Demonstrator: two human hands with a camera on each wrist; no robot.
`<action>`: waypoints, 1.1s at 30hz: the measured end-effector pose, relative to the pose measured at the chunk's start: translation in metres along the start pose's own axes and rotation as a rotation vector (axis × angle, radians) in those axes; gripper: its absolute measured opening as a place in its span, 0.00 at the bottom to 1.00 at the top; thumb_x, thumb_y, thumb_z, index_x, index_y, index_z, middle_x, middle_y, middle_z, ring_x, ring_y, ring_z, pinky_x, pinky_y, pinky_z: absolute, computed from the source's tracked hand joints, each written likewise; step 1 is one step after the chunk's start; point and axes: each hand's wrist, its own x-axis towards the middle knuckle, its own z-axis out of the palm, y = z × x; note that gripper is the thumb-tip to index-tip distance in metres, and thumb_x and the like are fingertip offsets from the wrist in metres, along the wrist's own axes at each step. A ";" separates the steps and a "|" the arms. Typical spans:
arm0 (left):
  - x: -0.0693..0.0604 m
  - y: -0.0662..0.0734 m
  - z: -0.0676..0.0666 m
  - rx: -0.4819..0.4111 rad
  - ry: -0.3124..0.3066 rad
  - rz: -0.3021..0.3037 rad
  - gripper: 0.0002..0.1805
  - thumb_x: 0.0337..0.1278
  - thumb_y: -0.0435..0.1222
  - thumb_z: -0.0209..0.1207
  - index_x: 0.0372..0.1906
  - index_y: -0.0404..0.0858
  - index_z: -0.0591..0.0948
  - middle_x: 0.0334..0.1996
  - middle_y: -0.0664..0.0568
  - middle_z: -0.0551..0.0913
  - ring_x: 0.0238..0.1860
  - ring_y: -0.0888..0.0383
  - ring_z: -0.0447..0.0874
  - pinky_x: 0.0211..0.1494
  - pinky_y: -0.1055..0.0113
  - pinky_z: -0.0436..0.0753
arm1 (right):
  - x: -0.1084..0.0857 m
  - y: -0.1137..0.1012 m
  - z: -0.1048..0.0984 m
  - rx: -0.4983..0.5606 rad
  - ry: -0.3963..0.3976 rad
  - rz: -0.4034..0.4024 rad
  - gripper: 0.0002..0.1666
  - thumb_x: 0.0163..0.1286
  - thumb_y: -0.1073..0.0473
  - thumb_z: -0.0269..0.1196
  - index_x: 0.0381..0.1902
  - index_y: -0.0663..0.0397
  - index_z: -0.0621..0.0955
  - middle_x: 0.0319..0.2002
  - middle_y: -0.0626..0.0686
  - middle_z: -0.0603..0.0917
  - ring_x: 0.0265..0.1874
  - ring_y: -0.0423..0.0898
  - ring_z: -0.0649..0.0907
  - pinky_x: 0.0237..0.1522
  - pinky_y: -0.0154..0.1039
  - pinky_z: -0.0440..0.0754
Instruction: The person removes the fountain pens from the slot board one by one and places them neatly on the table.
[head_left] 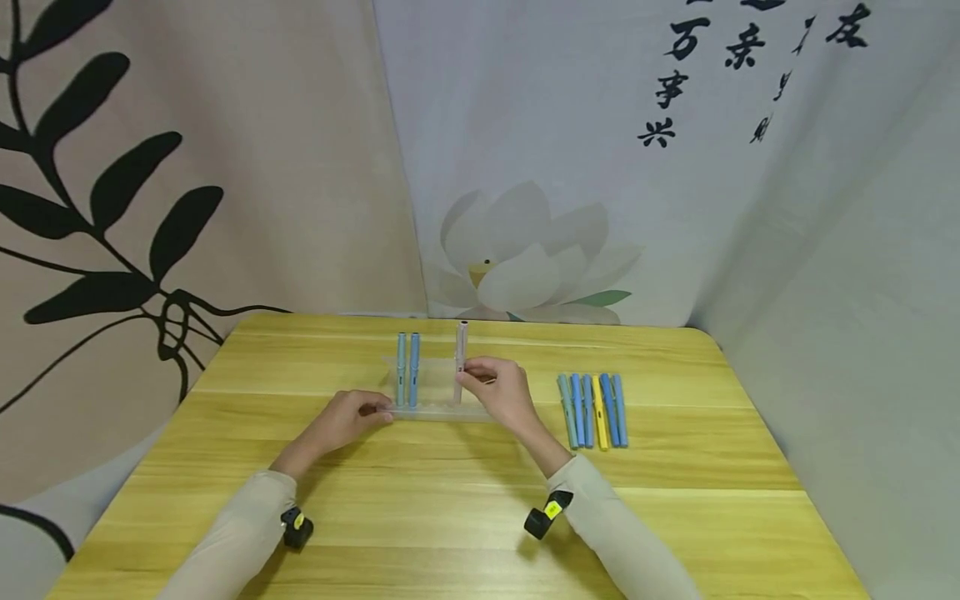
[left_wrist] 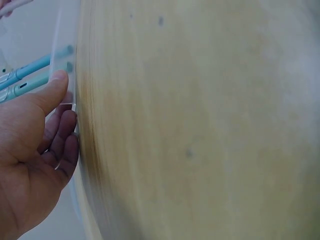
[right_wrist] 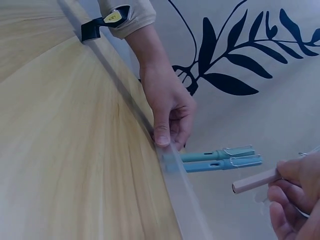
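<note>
A clear pen stand [head_left: 442,413] rests on the table. Toward its left end, a light green pen [head_left: 401,371] and a blue pen [head_left: 414,371] stand upright in it. My left hand [head_left: 351,419] grips the stand's left end, thumb in front and fingers curled behind, as the left wrist view shows. Between thumb and fingers of my right hand [head_left: 507,396] is a pale pink pen [head_left: 461,340], held upright over the stand, right of the two pens. In the right wrist view the pink pen's lower end [right_wrist: 235,188] is apart from the stand.
Several capped pens lie side by side on the table to the right: a green pen [head_left: 567,411], blue ones and a yellow pen [head_left: 600,412]. Behind the wooden table [head_left: 420,517] hangs a printed curtain [head_left: 315,167]. Each sleeve carries a small black camera.
</note>
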 end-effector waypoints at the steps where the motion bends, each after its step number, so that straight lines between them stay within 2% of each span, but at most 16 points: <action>1: 0.000 0.000 0.000 -0.001 0.003 0.006 0.12 0.67 0.38 0.66 0.50 0.37 0.88 0.39 0.56 0.88 0.39 0.63 0.83 0.45 0.64 0.83 | -0.001 0.000 -0.003 -0.002 0.005 0.001 0.12 0.71 0.53 0.69 0.49 0.50 0.89 0.40 0.47 0.91 0.39 0.42 0.88 0.43 0.40 0.86; 14: -0.001 -0.001 -0.003 0.005 0.000 0.016 0.11 0.68 0.39 0.65 0.49 0.38 0.88 0.37 0.58 0.87 0.38 0.64 0.82 0.44 0.65 0.82 | -0.012 0.005 -0.038 -0.011 0.064 0.013 0.11 0.69 0.55 0.71 0.47 0.49 0.90 0.38 0.47 0.91 0.38 0.44 0.88 0.42 0.42 0.86; 26: -0.001 0.002 -0.004 0.014 -0.008 0.012 0.12 0.68 0.39 0.65 0.50 0.38 0.88 0.38 0.57 0.88 0.38 0.63 0.82 0.44 0.64 0.83 | -0.022 0.019 -0.067 -0.058 0.102 0.029 0.14 0.69 0.55 0.71 0.49 0.55 0.89 0.40 0.52 0.91 0.40 0.48 0.88 0.45 0.45 0.86; 33: 0.000 0.000 -0.002 0.007 -0.015 0.014 0.12 0.69 0.40 0.64 0.49 0.39 0.88 0.38 0.57 0.87 0.38 0.63 0.82 0.45 0.64 0.82 | -0.031 0.025 -0.087 -0.073 0.119 0.070 0.14 0.70 0.53 0.70 0.49 0.54 0.89 0.40 0.52 0.91 0.40 0.47 0.88 0.45 0.45 0.86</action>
